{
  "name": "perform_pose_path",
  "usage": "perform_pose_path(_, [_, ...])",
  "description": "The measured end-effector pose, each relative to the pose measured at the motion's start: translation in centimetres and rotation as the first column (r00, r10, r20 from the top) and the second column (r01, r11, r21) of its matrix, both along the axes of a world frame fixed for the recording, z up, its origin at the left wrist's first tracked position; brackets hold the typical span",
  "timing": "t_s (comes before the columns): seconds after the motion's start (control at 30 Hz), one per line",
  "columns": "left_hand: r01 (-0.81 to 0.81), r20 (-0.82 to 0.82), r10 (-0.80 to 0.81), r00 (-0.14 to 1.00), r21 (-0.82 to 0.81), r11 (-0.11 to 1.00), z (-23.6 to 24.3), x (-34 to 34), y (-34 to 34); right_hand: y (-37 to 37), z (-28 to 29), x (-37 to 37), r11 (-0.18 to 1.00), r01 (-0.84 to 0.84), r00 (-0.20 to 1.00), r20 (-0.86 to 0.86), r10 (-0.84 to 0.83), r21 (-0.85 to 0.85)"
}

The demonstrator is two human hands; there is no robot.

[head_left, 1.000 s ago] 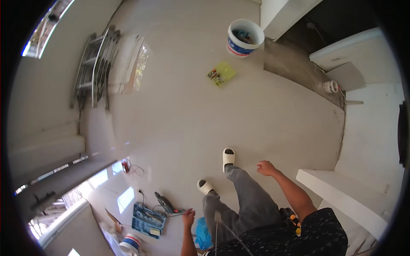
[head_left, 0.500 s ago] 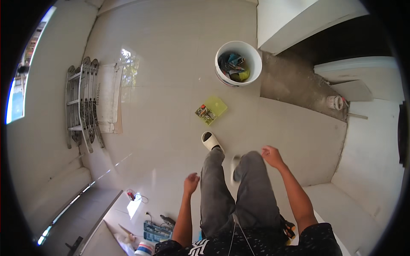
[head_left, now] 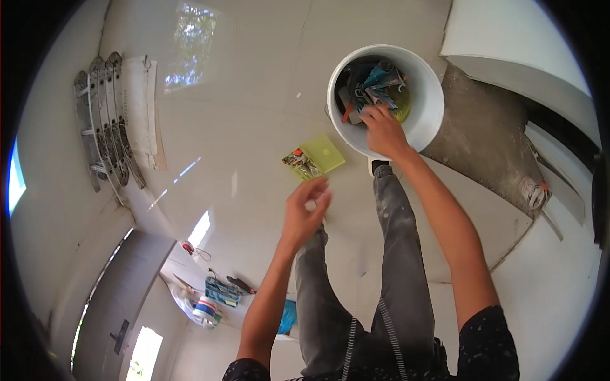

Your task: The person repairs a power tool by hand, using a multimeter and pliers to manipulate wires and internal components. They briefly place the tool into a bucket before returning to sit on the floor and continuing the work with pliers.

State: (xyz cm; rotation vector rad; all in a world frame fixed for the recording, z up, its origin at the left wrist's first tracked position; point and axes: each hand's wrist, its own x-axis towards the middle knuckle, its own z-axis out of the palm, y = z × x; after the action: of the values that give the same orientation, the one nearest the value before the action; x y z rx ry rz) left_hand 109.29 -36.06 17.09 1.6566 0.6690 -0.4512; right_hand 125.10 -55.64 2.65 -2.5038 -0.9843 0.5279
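My right hand [head_left: 382, 129] reaches over the near rim of a white bucket [head_left: 422, 108], its slightly bent fingers apart above the tangle of blue and dark items [head_left: 375, 82] inside. An orange-red strip [head_left: 347, 112] and something yellow-green [head_left: 402, 105] also show in there; whether my fingertips touch anything is unclear. My left hand [head_left: 308, 207] hangs in the air with loosely curved fingers and nothing in them, just below an open translucent yellow-green box [head_left: 327, 152] of small mixed parts [head_left: 304, 163] on the tiled floor.
A folded aluminium ladder [head_left: 108, 127] and boards [head_left: 141, 101] lie left. Toward the lower left are a grey door [head_left: 111, 298], toolbox [head_left: 221, 287], drill [head_left: 240, 284] and blue bag [head_left: 286, 315]. Right: rough concrete [head_left: 476, 127], a small bucket [head_left: 530, 190] and white walls.
I have walked forward to the bucket and box, which now sit closer. My right hand has moved up over the bucket's opening, and my left hand has risen toward the box.
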Motion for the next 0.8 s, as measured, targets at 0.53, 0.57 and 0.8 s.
perform_pose_path(0.53, [0.288,-0.113,-0.279,0.954,0.077,0.954,-17.8,12.8,-14.9,-6.5,-2.9,11.1,0.607,-0.599,0.718,-0.014,0.696,-0.523])
perform_pose_path(0.57, [0.281,-0.112,-0.272,0.956,0.072,0.957,-18.1,12.5,-15.7,-6.5,-2.7,11.1,0.593,-0.608,0.707,-0.02,0.707,-0.528])
perform_pose_path(0.8, [0.372,-0.038,-0.372,0.928,0.001,0.928,-17.7,11.0,-16.5,-0.5,-5.9,11.1,0.595,-0.688,0.725,-0.353,0.592,-0.416])
